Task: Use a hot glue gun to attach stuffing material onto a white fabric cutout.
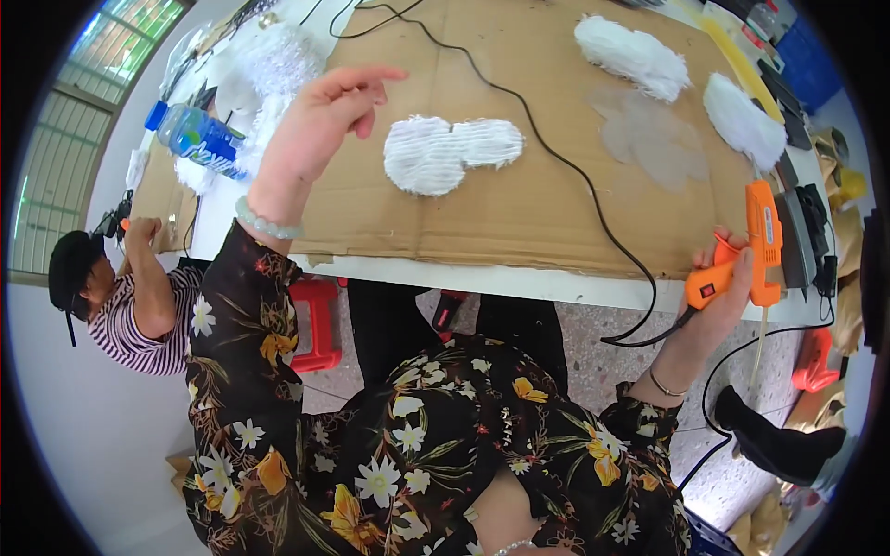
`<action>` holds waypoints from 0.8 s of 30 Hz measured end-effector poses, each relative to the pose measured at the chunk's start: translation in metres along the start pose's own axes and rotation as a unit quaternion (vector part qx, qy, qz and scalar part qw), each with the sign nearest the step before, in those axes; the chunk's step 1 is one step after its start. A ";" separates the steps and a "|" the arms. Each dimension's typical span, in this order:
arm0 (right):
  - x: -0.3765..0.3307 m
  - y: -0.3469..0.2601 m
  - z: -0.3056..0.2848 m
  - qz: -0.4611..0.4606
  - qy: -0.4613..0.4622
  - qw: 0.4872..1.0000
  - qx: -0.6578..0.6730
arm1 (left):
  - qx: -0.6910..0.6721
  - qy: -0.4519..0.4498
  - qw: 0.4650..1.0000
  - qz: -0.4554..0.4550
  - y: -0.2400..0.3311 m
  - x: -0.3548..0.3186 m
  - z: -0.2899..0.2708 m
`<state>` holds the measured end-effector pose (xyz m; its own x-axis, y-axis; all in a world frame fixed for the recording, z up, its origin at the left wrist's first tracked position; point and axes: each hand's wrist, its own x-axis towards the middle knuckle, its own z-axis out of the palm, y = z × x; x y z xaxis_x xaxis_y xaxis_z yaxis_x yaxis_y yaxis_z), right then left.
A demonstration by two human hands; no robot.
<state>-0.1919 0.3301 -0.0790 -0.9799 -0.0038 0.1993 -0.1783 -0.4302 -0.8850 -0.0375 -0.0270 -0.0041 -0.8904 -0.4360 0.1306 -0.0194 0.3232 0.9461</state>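
Note:
My right hand [723, 287] grips an orange hot glue gun [762, 236] beyond the table's right front corner. Its nozzle points away from me, and a glue stick hangs out of its back end. Over the left part of the cardboard my left hand [334, 116] is raised with nothing visible in it; the index finger reaches out to the right and the others are partly bent. Just right of that hand lies a white fluffy fabric piece [440, 155], made of two joined rounded lobes. Two similar white pieces, one at the back [632, 56] and one at the right [744, 120], lie apart from it.
A black cord [556, 159] runs across the cardboard sheet [343, 218] to the glue gun. Clear flat shapes [649, 139] lie on the right. A water bottle [197, 137] and white fluffy material [273, 65] sit at the left. Another person [139, 296] works at far left.

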 end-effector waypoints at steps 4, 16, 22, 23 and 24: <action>0.006 0.005 -0.007 -0.002 -0.018 1.000 -0.011 | 0.017 -0.037 0.997 -0.067 -0.021 -0.006 0.006; 0.009 0.007 -0.014 0.003 -0.035 0.999 0.016 | 0.066 -0.078 0.986 -0.130 -0.032 0.002 0.018; 0.009 0.009 -0.021 0.008 -0.072 0.997 0.028 | 0.218 -0.060 0.973 0.046 -0.047 0.000 0.028; 0.010 0.009 -0.021 0.009 -0.073 0.997 0.032 | 0.219 -0.060 0.973 0.045 -0.045 0.000 0.029; 0.010 0.010 -0.022 0.011 -0.074 0.997 0.037 | 0.251 -0.061 0.965 0.055 -0.043 -0.001 0.030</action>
<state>-0.2053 0.3458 -0.0948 -0.9586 -0.1446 0.2452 -0.1450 -0.4934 -0.8576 -0.0498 -0.0156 -0.0538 -0.9458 -0.2841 0.1572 -0.1125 0.7411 0.6619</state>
